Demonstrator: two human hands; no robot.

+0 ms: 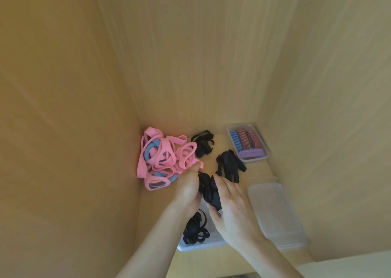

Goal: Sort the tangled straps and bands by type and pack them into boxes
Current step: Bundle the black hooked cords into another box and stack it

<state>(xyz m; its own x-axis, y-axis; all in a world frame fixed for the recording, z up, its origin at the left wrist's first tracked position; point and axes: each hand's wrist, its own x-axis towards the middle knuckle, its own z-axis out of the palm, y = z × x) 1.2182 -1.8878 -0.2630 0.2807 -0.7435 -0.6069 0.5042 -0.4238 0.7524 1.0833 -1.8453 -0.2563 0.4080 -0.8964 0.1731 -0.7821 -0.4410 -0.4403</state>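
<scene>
Black strap bundle [208,191], gripped between left hand [188,190] and right hand [230,205], seemingly above clear box [198,247], wooden walls [63,129] close.

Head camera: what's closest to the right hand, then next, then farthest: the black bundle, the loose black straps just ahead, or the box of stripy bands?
1. The black bundle: gripped in the right hand itself.
2. The loose black straps: just beyond its fingertips.
3. The box of stripy bands: far right corner.
</scene>
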